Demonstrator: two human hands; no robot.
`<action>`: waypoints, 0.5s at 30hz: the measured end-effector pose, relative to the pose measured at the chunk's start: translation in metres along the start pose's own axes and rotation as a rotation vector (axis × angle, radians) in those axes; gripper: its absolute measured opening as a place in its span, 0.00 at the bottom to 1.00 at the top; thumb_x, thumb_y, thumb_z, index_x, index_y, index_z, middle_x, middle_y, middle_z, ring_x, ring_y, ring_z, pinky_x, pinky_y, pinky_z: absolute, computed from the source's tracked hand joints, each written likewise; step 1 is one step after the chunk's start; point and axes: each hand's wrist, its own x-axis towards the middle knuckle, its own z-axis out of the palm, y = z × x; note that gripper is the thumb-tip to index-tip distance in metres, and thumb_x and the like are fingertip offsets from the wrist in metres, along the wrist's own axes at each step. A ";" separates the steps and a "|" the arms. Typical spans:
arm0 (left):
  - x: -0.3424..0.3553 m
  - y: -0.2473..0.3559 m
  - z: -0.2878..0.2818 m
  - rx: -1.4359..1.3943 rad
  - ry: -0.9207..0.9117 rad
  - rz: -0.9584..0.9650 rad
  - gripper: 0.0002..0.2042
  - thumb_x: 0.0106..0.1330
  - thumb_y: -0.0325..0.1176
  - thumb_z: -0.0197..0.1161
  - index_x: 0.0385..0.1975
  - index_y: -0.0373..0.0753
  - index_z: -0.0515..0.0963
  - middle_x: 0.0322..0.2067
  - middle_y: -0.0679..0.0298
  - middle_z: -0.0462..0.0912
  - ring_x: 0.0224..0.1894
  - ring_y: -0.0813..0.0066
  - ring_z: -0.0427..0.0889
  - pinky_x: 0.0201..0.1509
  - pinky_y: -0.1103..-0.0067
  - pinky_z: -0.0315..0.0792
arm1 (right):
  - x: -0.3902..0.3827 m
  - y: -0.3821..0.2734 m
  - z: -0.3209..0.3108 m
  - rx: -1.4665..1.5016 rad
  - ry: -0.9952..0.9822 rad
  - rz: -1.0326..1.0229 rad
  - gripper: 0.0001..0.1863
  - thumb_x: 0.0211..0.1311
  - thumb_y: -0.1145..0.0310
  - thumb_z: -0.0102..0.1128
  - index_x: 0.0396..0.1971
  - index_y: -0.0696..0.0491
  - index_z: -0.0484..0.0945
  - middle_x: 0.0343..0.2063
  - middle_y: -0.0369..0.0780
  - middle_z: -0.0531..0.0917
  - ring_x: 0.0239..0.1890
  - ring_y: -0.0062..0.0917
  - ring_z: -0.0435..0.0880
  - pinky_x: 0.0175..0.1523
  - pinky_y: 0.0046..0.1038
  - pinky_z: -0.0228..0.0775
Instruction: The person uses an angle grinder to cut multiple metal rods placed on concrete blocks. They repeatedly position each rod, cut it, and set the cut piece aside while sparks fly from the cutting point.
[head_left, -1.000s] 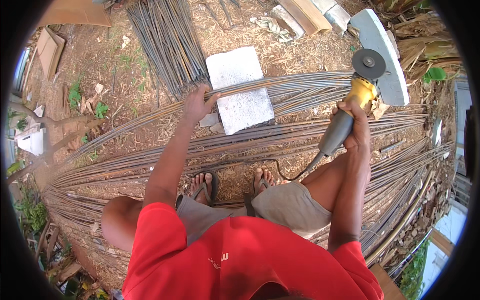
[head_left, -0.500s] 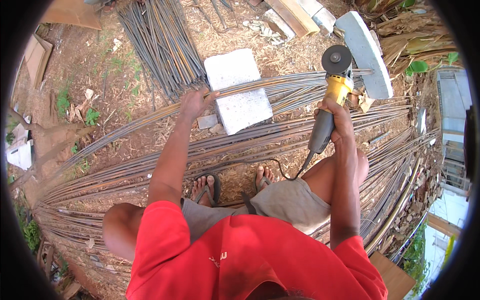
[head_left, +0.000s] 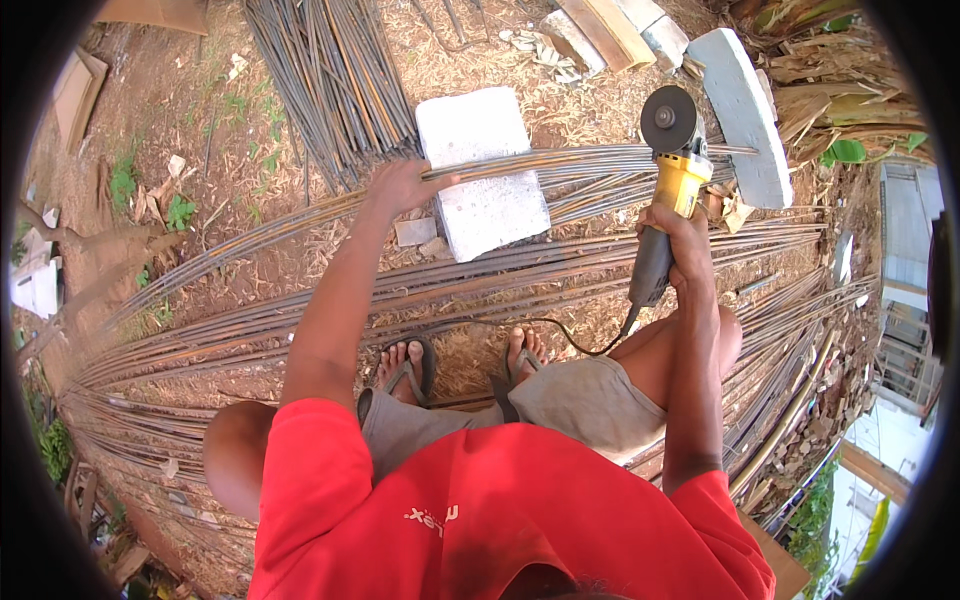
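Observation:
My left hand (head_left: 398, 188) is closed on a bundle of long, partly rusty steel rods (head_left: 250, 240), its thumb stretched along them beside a pale concrete block (head_left: 490, 225) that the bundle crosses. My right hand (head_left: 672, 232) grips a yellow and black angle grinder (head_left: 678, 183) around its body. The grinder's dark disc (head_left: 668, 120) faces up, above the right end of the bundle, near a grey concrete slab (head_left: 745, 115). Whether the disc touches any rod I cannot tell. A black cord (head_left: 570, 338) runs from the grinder past my sandalled feet.
A dense stack of cut rods (head_left: 320, 90) lies at the back left. More long rods (head_left: 300, 300) spread across the ground around my feet. Wood pieces and blocks (head_left: 610, 35) lie at the back, dried banana leaves (head_left: 820, 90) at the right, cardboard (head_left: 80, 100) at the far left.
The grinder in my right hand has moved left relative to the block and stands more upright. My left hand stays on the bundle, its thumb now stretched further right along it.

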 end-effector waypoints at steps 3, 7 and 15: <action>0.009 0.002 0.000 0.077 -0.166 -0.028 0.55 0.58 0.90 0.56 0.58 0.36 0.88 0.54 0.45 0.91 0.62 0.47 0.88 0.68 0.52 0.79 | 0.005 -0.004 0.003 -0.016 -0.049 -0.012 0.12 0.56 0.72 0.72 0.39 0.61 0.83 0.29 0.42 0.88 0.29 0.27 0.87 0.36 0.30 0.79; 0.012 0.000 -0.001 -0.005 -0.154 -0.020 0.57 0.56 0.91 0.56 0.57 0.34 0.88 0.52 0.46 0.91 0.60 0.49 0.89 0.69 0.54 0.78 | 0.016 0.008 0.011 0.034 -0.106 -0.027 0.13 0.56 0.74 0.72 0.41 0.60 0.82 0.29 0.41 0.88 0.30 0.26 0.87 0.38 0.29 0.79; 0.005 0.002 0.011 0.127 -0.042 0.000 0.53 0.63 0.89 0.48 0.48 0.34 0.89 0.46 0.47 0.91 0.54 0.52 0.91 0.63 0.54 0.82 | 0.040 0.099 0.036 -0.215 -0.079 -0.004 0.20 0.53 0.75 0.74 0.46 0.61 0.81 0.33 0.39 0.87 0.33 0.24 0.86 0.39 0.29 0.79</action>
